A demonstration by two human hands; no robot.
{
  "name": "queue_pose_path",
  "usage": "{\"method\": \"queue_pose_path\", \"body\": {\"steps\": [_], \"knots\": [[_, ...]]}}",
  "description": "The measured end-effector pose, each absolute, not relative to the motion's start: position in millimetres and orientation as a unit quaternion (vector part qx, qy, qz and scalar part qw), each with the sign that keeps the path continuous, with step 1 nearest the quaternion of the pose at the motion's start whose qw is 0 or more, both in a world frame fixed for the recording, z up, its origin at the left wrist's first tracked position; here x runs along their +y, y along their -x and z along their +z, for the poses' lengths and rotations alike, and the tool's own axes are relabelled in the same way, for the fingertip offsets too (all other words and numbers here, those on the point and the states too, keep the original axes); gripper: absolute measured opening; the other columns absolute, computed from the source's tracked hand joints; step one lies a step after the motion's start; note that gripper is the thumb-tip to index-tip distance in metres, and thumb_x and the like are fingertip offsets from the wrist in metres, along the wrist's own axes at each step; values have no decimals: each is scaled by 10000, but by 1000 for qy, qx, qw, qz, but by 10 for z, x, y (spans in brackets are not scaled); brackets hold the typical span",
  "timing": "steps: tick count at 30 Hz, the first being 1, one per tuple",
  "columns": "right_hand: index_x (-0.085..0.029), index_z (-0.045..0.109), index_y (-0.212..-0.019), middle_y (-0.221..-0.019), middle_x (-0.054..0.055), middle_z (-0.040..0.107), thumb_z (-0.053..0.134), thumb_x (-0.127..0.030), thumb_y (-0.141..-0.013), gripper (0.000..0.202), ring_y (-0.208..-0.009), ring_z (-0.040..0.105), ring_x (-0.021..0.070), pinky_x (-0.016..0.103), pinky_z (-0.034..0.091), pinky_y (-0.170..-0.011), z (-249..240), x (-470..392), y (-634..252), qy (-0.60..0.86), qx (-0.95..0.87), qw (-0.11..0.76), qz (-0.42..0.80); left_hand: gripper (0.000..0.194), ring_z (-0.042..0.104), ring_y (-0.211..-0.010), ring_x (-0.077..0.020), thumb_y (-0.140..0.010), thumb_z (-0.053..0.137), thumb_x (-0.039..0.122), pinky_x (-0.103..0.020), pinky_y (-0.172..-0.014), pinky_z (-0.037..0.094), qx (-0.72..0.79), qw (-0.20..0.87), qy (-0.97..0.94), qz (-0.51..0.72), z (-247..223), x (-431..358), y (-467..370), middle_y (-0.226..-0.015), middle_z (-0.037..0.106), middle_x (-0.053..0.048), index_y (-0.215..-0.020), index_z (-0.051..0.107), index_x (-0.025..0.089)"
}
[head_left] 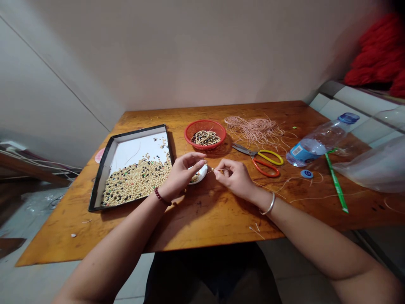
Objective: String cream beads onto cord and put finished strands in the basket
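Note:
My right hand (233, 177) pinches a thin string (209, 171) between thumb and forefinger; a small pale bead seems to sit at the fingertips. My left hand (181, 174) is just to its left, thumb and fingers brought together over a small white dish (203, 174). What those fingers hold is too small to make out. Some pale beads lie in the dish, which the left hand partly hides. Beside my left wrist is a black-edged tray (139, 131) of loose cream, black and a few coloured beads (136, 179).
Behind the hands stands a red basket (205, 147) holding strung beads. Right of it lie a tangle of pink string (253, 128) and scissors (267, 157) with yellow and orange handles. Farther right are a plastic bottle (319, 143), a blue cap (306, 174) and a green strip (337, 185).

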State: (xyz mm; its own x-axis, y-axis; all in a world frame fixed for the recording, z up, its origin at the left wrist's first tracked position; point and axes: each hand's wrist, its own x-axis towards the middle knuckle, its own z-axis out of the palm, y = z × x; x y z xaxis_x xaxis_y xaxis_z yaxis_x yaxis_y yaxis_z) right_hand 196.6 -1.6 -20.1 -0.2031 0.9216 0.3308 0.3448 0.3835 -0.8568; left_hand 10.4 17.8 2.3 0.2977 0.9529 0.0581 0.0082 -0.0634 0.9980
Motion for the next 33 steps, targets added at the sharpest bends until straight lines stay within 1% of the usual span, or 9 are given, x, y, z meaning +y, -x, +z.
{"method": "queue_pose_path", "body": {"steps": [12, 16, 20, 25, 29, 31, 33], "knots": [[-171, 542, -652, -479, -74, 378, 591, -268, -772, 162, -443, 328, 66, 200, 268, -458, -189, -19, -1967, 455, -701, 439, 331, 359, 622, -854, -149, -767, 706, 362, -279, -775, 488, 410, 539, -598, 429, 14, 186, -102, -983, 673, -93, -1037, 614, 143], [-172, 545, -656, -478, -73, 382, 592, -270, -771, 159, -443, 333, 68, 201, 270, -460, -184, -20, -1967, 456, -704, 435, 326, 365, 628, -848, -147, -771, 702, 359, -267, -753, 491, 404, 538, -602, 430, 10, 190, -93, -952, 673, -82, -1053, 601, 151], [-171, 550, -660, -487, -66, 399, 586, -278, -778, 163, -451, 349, 71, 203, 280, -466, -175, -29, -1958, 455, -709, 430, 324, 403, 635, -847, -156, -761, 708, 369, -260, -726, 496, 410, 524, -627, 405, 24, 170, -93, -930, 672, -82, -1079, 589, 152], [-174, 541, -653, -483, -68, 395, 587, -275, -783, 171, -444, 347, 72, 204, 283, -462, -176, -41, -1942, 450, -709, 429, 333, 411, 642, -792, -145, -740, 727, 358, -231, -671, 493, 416, 523, -632, 394, 41, 144, -95, -881, 680, -70, -1071, 593, 154], [-177, 536, -667, -502, -56, 416, 578, -299, -807, 191, -461, 373, 83, 210, 297, -467, -202, -42, -1924, 444, -705, 429, 349, 380, 649, -847, -163, -780, 690, 373, -245, -703, 504, 408, 517, -636, 402, 52, 122, -81, -915, 683, -94, -1059, 593, 135], [-180, 554, -717, -559, -36, 469, 557, -325, -828, 182, -487, 405, 95, 217, 314, -472, -228, -28, -1917, 439, -698, 429, 368, 361, 650, -881, -169, -808, 660, 379, -260, -736, 507, 409, 488, -651, 414, 66, 109, -65, -958, 686, -104, -1070, 603, 139], [-191, 563, -889, -712, -6, 553, 543, -347, -837, 165, -503, 430, 99, 221, 335, -458, -259, 4, -1922, 436, -665, 467, 388, 362, 655, -879, -175, -825, 638, 395, -260, -713, 504, 425, 435, -672, 423, 88, 96, -44, -970, 693, -100, -1100, 616, 159]]}}
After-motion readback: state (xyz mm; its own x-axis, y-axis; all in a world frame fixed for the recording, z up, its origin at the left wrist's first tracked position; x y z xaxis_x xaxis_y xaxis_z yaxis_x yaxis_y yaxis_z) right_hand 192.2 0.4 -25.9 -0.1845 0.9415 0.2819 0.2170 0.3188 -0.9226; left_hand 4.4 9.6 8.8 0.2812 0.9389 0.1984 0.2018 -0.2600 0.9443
